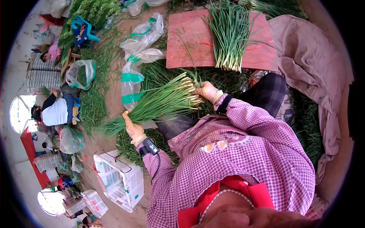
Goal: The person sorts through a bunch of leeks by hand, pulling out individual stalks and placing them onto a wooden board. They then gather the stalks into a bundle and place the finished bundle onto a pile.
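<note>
Supporting a long bundle of green stalks (163, 100) at both ends is the work that the head view, the only one here, shows. The bundle lies aslant in the air above the lap, its pale ends (187, 86) by the right hand (206, 92), its leaf tips drooping past the left hand (134, 128). The left hand looks clamped on the leafy part, thumb uppermost. The right fingers are against the pale ends, but whether they pinch stalks or only press against them I cannot tell, as the stalks partly hide them.

To do this well, I would judge, the left grip should be snug yet gentle, since leaves this slender probably bruise or crease easily. The pale ends look uneven, so patting them level with the right palm would help (light taps, rather than a squeeze). Holding both hands at a like height should save the middle from sagging and the stalks from crossing.

It also seems wise to hold the tips clear of the plastic sleeve (131, 81) just beside the bundle and the loose greens (157, 74) beneath. The second bundle (230, 34), on the red board (186, 30), offers a neat pattern: stalks parallel, pale ends together.
</note>
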Available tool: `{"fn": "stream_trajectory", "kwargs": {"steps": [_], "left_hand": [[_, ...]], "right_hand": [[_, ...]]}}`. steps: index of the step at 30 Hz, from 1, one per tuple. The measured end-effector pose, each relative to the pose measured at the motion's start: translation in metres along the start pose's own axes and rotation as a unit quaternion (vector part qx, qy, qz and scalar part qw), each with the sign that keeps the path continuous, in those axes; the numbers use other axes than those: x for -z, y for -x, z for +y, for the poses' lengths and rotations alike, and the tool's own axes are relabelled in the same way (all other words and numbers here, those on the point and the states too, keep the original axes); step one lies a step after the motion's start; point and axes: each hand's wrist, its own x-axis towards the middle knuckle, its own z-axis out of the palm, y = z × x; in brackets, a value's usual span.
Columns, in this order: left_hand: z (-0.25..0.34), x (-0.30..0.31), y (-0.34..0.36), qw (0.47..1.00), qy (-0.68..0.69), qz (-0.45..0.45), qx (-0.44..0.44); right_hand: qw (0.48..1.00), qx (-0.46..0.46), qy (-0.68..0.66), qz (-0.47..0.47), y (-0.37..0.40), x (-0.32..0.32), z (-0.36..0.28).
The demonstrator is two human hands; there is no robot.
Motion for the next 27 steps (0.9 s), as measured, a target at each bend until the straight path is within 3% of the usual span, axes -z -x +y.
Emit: {"fn": "stream_trajectory", "kwargs": {"steps": [2,6,7,8,10,13,14,15,16,17,19,22,24,25,26,27], "left_hand": [[0.001,0.001,-0.001,1.0,0.012,-0.004,0.004],[-0.002,0.001,-0.001,0.999,0.041,0.005,0.0],[0.003,-0.004,0.004,0.999,0.038,0.013,0.012],[0.006,-0.009,0.005,0.999,0.036,0.021,0.019],[0.007,-0.014,0.004,0.999,0.044,0.006,0.009],[0.01,-0.013,0.002,0.998,0.052,-0.019,-0.01],[0.008,-0.009,-0.002,0.997,-0.047,-0.029,-0.055],[0.01,-0.012,0.0,0.984,-0.145,-0.038,-0.1],[0.013,-0.014,0.001,0.984,-0.146,-0.036,-0.1],[0.015,-0.016,0.004,0.994,-0.066,-0.042,-0.073],[0.015,-0.015,0.006,0.998,0.014,-0.048,-0.044],[0.008,-0.007,0.004,0.998,0.044,-0.026,-0.021],[0.007,-0.01,0.008,0.997,0.063,-0.027,-0.02],[0.007,-0.011,0.008,0.997,0.064,-0.028,-0.018],[0.007,-0.011,0.007,0.998,0.061,-0.026,-0.014],[0.008,-0.011,0.006,0.998,0.059,-0.025,-0.01]], "right_hand": [[0.992,0.003,-0.06,0.111,0.006,0.016,-0.005],[0.99,0.095,-0.026,0.103,0.03,0.039,-0.039],[0.982,0.134,0.018,0.131,0.036,0.025,-0.054],[0.981,0.167,0.055,0.083,0.033,0.018,-0.06],[0.883,0.341,0.316,0.062,0.022,0.001,-0.07],[0.802,0.273,0.531,-0.014,0.021,-0.024,-0.09],[0.816,0.202,0.54,-0.03,0.021,-0.031,-0.094],[0.827,0.228,0.513,-0.022,0.016,-0.032,-0.087],[0.837,0.252,0.486,-0.016,0.011,-0.031,-0.08],[0.837,0.252,0.485,-0.018,0.008,-0.026,-0.074],[0.953,0.088,0.23,-0.174,0.013,-0.012,-0.072],[0.95,0.081,0.235,-0.191,0.028,0.012,-0.064],[0.949,0.031,0.273,-0.152,0.034,0.031,-0.055],[0.924,0.038,0.354,-0.137,0.022,0.047,-0.034],[0.856,0.095,0.494,-0.119,0.015,0.058,-0.02],[0.811,0.091,0.566,-0.118,0.003,0.073,0.001]]}}
